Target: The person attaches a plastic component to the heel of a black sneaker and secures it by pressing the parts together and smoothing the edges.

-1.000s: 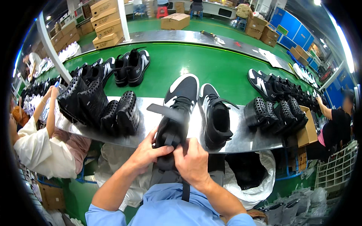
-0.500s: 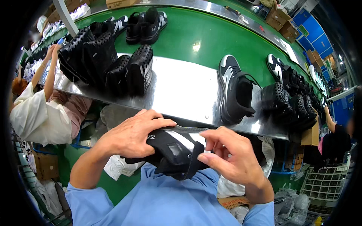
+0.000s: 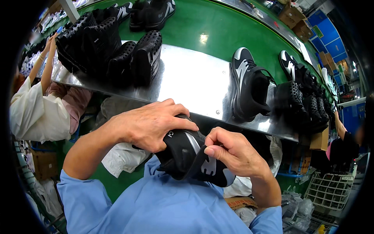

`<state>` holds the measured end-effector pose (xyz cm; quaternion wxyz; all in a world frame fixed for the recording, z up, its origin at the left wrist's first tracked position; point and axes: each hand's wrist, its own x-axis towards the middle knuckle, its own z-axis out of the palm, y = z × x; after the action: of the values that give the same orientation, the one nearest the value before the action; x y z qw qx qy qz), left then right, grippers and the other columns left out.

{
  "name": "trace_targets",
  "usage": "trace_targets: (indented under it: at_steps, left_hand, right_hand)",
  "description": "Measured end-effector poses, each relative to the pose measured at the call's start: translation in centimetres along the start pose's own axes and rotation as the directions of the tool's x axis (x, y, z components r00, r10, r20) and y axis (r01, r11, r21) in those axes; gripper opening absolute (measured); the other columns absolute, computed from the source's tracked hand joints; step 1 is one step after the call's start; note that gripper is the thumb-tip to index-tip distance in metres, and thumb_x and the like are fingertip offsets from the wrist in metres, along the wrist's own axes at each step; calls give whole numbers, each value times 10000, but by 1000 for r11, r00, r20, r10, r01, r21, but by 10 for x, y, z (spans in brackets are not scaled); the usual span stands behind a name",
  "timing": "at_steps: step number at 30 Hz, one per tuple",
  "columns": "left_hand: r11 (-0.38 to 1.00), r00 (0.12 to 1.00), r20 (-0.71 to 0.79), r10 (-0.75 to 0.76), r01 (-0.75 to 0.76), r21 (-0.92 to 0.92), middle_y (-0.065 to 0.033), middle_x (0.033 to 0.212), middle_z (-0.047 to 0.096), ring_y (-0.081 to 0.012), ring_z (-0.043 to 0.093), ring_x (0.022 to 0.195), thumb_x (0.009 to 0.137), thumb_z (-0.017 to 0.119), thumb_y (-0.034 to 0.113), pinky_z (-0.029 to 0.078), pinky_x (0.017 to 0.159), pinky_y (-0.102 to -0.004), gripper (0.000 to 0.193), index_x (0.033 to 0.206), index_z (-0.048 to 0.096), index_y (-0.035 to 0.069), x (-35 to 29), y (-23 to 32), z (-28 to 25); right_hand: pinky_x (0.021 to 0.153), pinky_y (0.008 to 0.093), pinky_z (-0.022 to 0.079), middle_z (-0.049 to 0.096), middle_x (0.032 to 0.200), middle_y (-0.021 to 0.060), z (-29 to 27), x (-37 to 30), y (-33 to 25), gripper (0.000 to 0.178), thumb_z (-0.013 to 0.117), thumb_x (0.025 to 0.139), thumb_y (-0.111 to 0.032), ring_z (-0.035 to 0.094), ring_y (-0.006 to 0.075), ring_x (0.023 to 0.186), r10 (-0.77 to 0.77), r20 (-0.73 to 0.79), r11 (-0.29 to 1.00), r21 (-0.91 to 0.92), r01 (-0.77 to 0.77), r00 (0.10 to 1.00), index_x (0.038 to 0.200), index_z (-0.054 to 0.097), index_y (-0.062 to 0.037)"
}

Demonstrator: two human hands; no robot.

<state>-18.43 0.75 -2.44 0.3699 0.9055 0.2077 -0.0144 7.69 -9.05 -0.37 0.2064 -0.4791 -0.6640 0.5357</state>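
Observation:
Above my lap I hold a black sneaker (image 3: 177,148) with white and silver markings, its toe pointing toward the lower right. My left hand (image 3: 154,123) wraps over its heel end, the thumb pressing on the side. Between thumb and forefinger, my right hand (image 3: 235,152) pinches the upper end of a black strap (image 3: 193,165) that curves across the shoe. The palm of that hand hides part of the front. On the metal bench ahead stands another black sneaker (image 3: 251,87) with a white stripe and a looped strap, apart from my hands.
Several black shoes (image 3: 146,58) rest at the bench's left with studded soles showing; more shoes (image 3: 290,101) sit at the right. A green belt (image 3: 206,23) runs behind the metal bench (image 3: 194,72). Co-workers sit at the left, in a white shirt (image 3: 39,113), and at the far right.
The sneaker has turned in my hands, so its toe now shows below my right hand. My left hand has risen and shifted slightly right. The whole view has tilted a little.

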Motion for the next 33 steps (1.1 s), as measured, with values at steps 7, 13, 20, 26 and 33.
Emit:
trace_targets:
  at_steps: [7,13,20,26,33]
  left_hand:
    - [1000,998,54,19,-20,21,-174,1396,566,-369,541,1248,625,751,27,466,1083,-438,790,1400,604,68,2,3,-5]
    - [1000,999,41,29,-29,-3,-164,1382,604,-345,556,1233,716,781,94,460,1095,-432,738,1416,562,6,-1,0,-2]
    - [998,999,42,-9,12,-60,-164,1368,613,-364,552,1241,716,788,110,455,1101,-448,788,1460,538,41,-9,-1,-7]
    - [971,989,5,-151,149,-184,-169,1349,607,-382,548,1253,643,746,82,445,1112,-462,944,1549,482,107,-53,-18,4]
    - [830,911,-134,-390,285,-479,-214,1245,631,-369,612,1181,858,726,214,471,1070,-430,759,1571,477,139,-103,-14,43]
  right_hand:
    - [684,391,480,619,809,127,6,15,-10,174,652,1015,-165,600,252,719,35,37,999,-35,-34,999,1023,607,4]
    - [738,426,497,643,842,170,13,28,-13,184,651,1011,-160,630,315,775,1,94,994,-109,9,996,987,597,14]
    - [672,385,505,653,820,119,28,42,-4,195,748,957,-149,637,260,718,-173,30,965,-195,175,985,958,620,-2]
    - [625,395,517,619,810,118,32,37,-15,187,781,904,-134,650,306,696,-293,-245,891,-421,171,924,914,625,-33]
    - [536,320,500,586,734,70,58,26,-34,325,882,798,-132,604,185,581,-495,-251,829,-423,366,832,1007,656,-29]
